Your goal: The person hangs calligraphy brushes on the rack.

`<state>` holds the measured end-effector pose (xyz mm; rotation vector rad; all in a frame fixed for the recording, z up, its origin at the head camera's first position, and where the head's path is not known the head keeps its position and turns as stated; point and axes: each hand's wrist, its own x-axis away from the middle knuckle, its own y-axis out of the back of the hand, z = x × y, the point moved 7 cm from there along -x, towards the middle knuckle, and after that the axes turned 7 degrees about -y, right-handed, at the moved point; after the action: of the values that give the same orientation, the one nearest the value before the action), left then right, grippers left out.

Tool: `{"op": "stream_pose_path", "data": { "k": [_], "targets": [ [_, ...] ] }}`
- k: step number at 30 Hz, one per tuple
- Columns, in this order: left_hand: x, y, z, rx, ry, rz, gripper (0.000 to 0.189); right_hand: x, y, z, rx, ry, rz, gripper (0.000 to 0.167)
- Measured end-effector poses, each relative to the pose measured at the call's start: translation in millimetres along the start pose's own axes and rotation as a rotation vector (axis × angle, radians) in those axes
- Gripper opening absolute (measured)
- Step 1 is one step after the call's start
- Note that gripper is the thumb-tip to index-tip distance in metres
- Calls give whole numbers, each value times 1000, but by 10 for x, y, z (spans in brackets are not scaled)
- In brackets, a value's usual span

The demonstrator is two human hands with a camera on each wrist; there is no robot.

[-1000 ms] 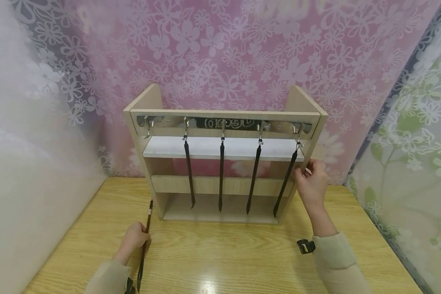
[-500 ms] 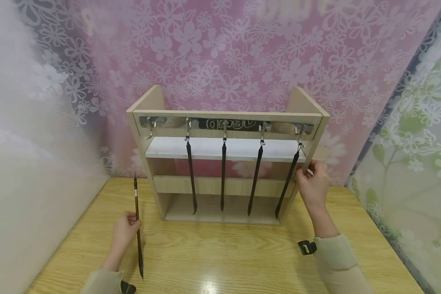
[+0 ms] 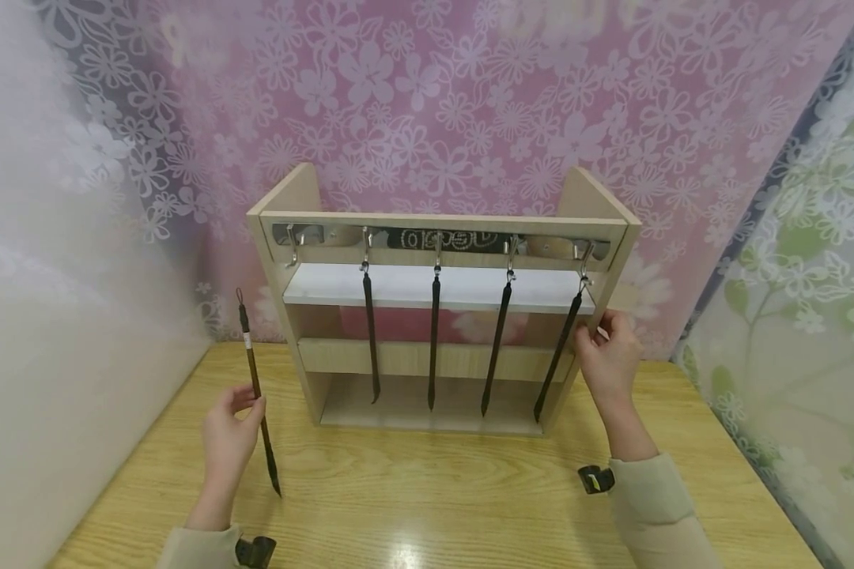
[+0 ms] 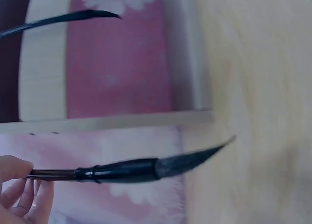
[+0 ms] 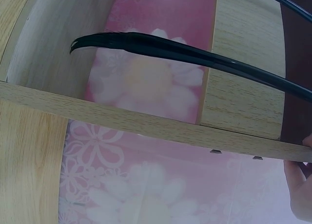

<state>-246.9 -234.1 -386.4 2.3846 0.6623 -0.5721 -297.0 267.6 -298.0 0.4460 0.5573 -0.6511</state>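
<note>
My left hand (image 3: 229, 431) pinches a calligraphy brush (image 3: 251, 361) near the middle of its handle, left of the wooden shelf (image 3: 398, 357). The brush tilts, its hanging loop up and its dark bristles (image 4: 187, 162) down, above the table. With thumb and fingers, my right hand (image 3: 608, 363) grips the edge of the shelf's right side panel. Several dark brushes hang by loops from the metal hook rail (image 3: 541, 246), one of them a brush (image 3: 559, 348) just left of my right hand. At the rail's left end is a hook (image 3: 292, 249).
The shelf stands on a wood-grain table (image 3: 427, 490), near its back edge. Behind it hangs a pink floral backdrop (image 3: 427, 118). A pale wall (image 3: 78, 276) rises on the left, and a floral panel (image 3: 804, 316) borders the right.
My left hand has raised the brush from low on the table's left, moving it up and slightly left, and its top now leans left. My right hand has stayed at the shelf's side panel.
</note>
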Motion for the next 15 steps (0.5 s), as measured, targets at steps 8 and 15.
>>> {"op": "stream_pose_path", "data": {
  "k": [8,15],
  "targets": [
    [21,51,-433,85,-189,-161,17,-1,-3,3,0,7,1,16],
    [74,49,-812,148,-382,-218,19,4,-4,-3,-4,2,2,16]
  ]
}}
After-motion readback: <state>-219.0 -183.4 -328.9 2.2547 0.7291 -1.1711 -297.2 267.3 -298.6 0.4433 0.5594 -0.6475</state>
